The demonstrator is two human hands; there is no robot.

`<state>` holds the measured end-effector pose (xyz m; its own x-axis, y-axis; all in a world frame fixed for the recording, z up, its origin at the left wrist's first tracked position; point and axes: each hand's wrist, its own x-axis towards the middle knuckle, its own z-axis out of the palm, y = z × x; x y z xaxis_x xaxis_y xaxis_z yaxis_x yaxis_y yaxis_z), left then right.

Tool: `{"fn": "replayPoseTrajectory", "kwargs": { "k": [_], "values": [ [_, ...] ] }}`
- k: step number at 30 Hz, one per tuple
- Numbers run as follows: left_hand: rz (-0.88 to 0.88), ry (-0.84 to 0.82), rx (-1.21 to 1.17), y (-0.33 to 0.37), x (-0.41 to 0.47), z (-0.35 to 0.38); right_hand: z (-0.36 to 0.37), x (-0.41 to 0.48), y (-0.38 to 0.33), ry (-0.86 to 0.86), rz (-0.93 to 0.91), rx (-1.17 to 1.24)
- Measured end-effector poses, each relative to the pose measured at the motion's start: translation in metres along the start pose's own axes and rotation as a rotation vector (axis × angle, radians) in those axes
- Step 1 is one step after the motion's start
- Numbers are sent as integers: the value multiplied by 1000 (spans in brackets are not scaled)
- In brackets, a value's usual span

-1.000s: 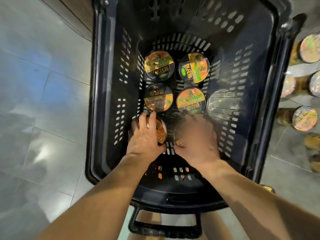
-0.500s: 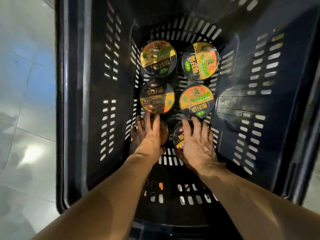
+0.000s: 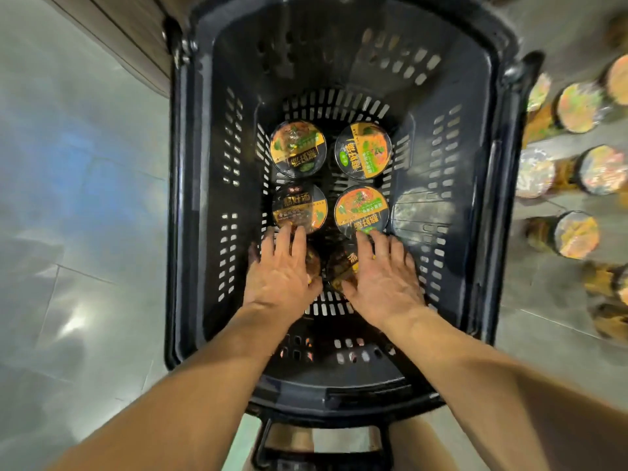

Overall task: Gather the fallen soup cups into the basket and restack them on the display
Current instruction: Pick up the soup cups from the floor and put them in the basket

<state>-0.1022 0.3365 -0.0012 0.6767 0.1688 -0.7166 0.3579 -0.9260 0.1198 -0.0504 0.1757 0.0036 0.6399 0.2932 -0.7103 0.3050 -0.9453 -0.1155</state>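
A dark slotted basket (image 3: pixel 190 198) stands on the floor below me. Four soup cups stand upright in it in two rows: far left (image 3: pixel 298 147), far right (image 3: pixel 363 149), nearer left (image 3: pixel 299 207) and nearer right (image 3: pixel 362 210). In a third, nearest row, my left hand (image 3: pixel 278 270) lies on top of a cup (image 3: pixel 313 263), fingers straight and spread. My right hand (image 3: pixel 382 277) lies the same way on the cup beside it (image 3: pixel 343 266). Both cups are mostly hidden under my palms. My fingertips reach the edges of the nearer row's lids.
Several fallen soup cups lie on their sides on the grey tiled floor right of the basket, among them one (image 3: pixel 577 107), another (image 3: pixel 598 169) and a third (image 3: pixel 574 234). The basket's handle (image 3: pixel 323 447) hangs at its near end. A wooden base (image 3: pixel 119 39) runs along the top left.
The view has pulled back, so the basket's rim and the floor cups at the right show again. Both hands stay flat on the same two nearest cups.
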Motion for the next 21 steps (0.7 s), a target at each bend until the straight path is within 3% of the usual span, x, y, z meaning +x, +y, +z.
{"fn": "replayPoseTrajectory", "kwargs": {
  "k": [4,12,21],
  "values": [
    [43,139,26,8,-45,-52,-55,-39,-2,40,-1,-59],
    [88,259,41,28,-153,-178,-177,-144,-7,188,-10,-162],
    [179,387,64,71,-293,-298,-306,-303,6,386,110,-55]
  ]
}}
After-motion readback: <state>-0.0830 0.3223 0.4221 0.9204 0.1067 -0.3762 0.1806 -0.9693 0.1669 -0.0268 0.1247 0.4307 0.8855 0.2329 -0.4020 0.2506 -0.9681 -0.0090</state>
